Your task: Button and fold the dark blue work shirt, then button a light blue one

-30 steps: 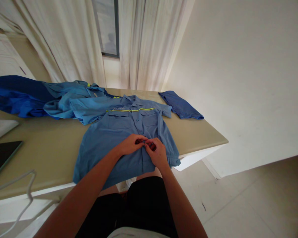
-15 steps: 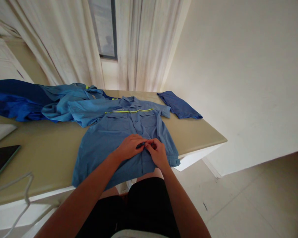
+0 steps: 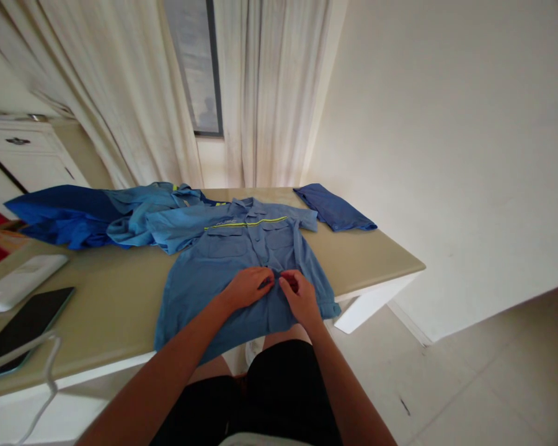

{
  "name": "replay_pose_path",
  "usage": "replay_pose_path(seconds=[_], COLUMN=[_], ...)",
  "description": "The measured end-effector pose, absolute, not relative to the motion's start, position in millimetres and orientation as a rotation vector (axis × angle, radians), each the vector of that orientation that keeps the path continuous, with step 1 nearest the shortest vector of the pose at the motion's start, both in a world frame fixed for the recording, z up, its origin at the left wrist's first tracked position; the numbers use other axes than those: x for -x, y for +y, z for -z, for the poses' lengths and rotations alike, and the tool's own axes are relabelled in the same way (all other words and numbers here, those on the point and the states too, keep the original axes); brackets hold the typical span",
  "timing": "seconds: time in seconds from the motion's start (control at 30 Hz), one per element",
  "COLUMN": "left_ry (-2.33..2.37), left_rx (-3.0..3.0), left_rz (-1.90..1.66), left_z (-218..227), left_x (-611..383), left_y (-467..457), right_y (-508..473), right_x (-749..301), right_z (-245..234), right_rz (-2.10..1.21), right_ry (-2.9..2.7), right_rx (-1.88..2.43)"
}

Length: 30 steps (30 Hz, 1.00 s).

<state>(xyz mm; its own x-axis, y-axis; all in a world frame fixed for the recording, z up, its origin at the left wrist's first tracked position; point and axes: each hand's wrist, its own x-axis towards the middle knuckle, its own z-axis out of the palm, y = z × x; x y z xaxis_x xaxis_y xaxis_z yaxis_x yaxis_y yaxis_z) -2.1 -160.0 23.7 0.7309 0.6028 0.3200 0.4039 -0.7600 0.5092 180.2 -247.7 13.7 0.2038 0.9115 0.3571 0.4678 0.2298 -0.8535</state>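
A blue short-sleeved work shirt lies face up on the table, its collar away from me and its hem over the near edge. A yellow stripe crosses its chest above two flap pockets. At the front placket, below the chest, my left hand pinches the cloth with curled fingers. Close by on the right, my right hand also pinches the placket between thumb and fingers. A small gap separates the fingertips. Any button between them is too small to make out.
The table bears a heap of blue clothes at the left and a folded dark blue garment at the back right. Nearer on the left are a white device, a dark tablet and a white cable.
My hands have drawn slightly apart at the placket, and their fingers have shifted on the cloth. The camera view has tilted up and turned a little left.
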Motion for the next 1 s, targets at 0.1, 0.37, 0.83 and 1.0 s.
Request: replay_pose_path(seconds=[0.1,0.37,0.83,1.0], left_ry=[0.822,1.263,1.569,1.223], left_rx=[-2.559,-2.993,-3.110,-3.192], left_rz=[-0.662,-0.663,-0.802,-0.867], left_z=[-24,10,33,27], left_x=[9,106,153,155], left_y=[-174,-275,-307,-319], right_y=[-276,-326,-343,-349], right_x=[-198,-278,-318,-328], right_z=[-8,31,10,14], right_rz=[-0.195,0.147,-1.002,-1.058], right_ry=[-1.655,-1.489,-0.776,-0.809], right_rx=[1.503,1.710,1.492,1.460])
